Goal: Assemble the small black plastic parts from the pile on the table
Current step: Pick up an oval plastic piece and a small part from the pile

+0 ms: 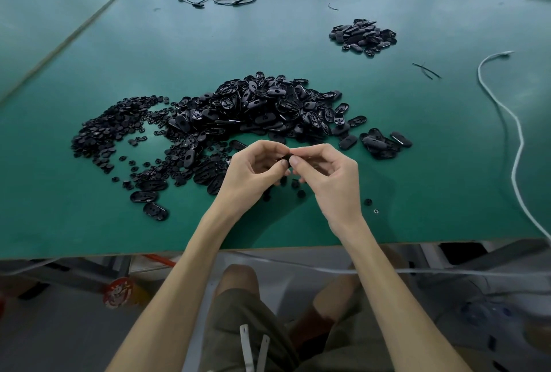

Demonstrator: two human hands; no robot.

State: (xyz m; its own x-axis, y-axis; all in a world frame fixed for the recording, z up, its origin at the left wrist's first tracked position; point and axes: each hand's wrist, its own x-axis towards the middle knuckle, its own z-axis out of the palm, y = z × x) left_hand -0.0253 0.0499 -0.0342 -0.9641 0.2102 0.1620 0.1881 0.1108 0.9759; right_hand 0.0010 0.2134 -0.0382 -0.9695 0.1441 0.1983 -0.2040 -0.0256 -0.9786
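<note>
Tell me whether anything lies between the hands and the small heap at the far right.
The right end of the big pile lies on that line, low on the table, before the small heap. The left hand and right hand, pinching a part aloft, should clear it.

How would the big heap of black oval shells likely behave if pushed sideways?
The heap of oval shells likely spreads rather than shifting whole: pieces lie loose, with strays lying apart. They look thin and hollow, so probably light. Glossy faces on the smooth green table suggest easy sliding.
</note>
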